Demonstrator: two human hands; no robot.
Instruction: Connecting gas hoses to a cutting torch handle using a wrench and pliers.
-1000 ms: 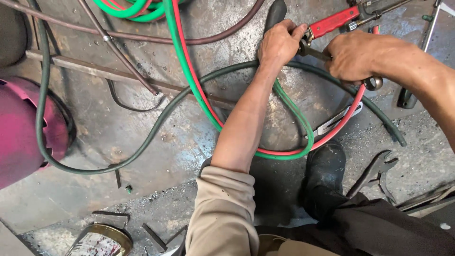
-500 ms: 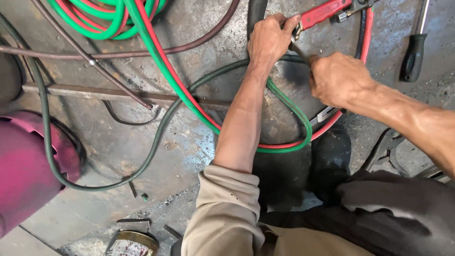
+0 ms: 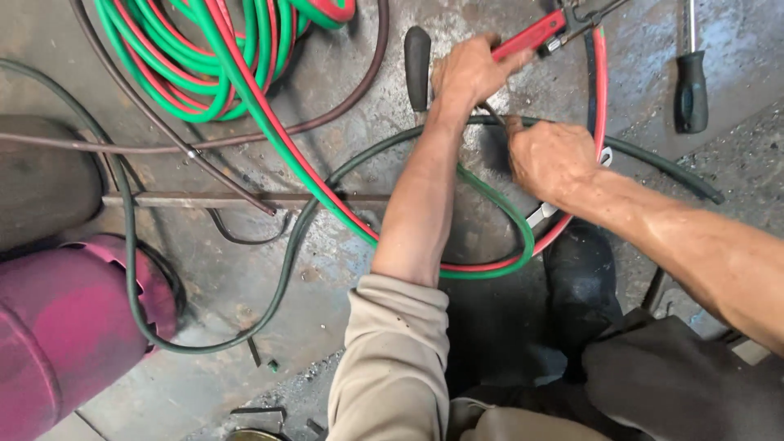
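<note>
1. While the left hand (image 3: 467, 72) was closed around the red-handled tool (image 3: 531, 34) at twelve o'clock, the right hand (image 3: 549, 155) pinched something thin just below; what, I could not tell.
2. Red and green hoses (image 3: 490, 265) looped under both forearms: a snag could have jerked the tool.
3. Pink cylinder (image 3: 65, 327) lay at eight o'clock; a tugged dark green hose (image 3: 204, 343) might have shifted it.

Two hands (image 3: 469, 73), one pink gas cylinder (image 3: 65, 327), one black-handled screwdriver (image 3: 691, 82), one red-handled tool (image 3: 531, 34)
</note>
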